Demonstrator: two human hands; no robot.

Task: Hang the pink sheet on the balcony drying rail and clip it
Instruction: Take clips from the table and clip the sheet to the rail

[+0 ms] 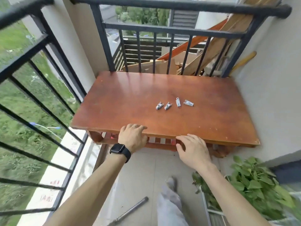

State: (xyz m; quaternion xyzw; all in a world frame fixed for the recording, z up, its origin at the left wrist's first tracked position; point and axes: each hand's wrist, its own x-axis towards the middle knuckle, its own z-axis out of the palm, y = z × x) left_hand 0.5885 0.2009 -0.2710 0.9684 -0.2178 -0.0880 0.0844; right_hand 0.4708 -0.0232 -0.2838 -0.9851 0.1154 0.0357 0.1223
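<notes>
a wooden counter (130,98) fills the far end of a narrow balcony. its far edge stands against the dark far railing (154,51), its right edge is just beside the pale wall (276,79), and its left far corner is close to a pale pillar (78,51). the thick top rail (179,6) of this railing runs left to right above the counter, high and bare. a second railing (32,62) runs along the left side of the balcony, with grass far below it.

four grey clips (178,102) lie in a loose row on the counter, a little right of its middle, well apart from every edge. the two left ones lie side by side, the two right ones are near each other but not touching. most of the top around them is bare wood.

the left hand (132,136), with a ring (134,126) and a black watch (120,150) on the wrist, rests on the near edge of the counter, fingers bent over the top and holding nothing. the right hand (193,150) is just beside the same edge, further right, fingers relaxed and a little spread, their tips at the front of the edge; it holds nothing. under the top, between the slats, something red and white shows, but i cannot tell what it is.

on the near side the tiled floor (143,176) gives a narrow strip between the left railing and a green plant (254,181) on the right. a metal pipe (132,209) lies on this floor, near a leg in grey cloth (169,206). behind the far railing wooden boards (211,51) lean in a heap.
</notes>
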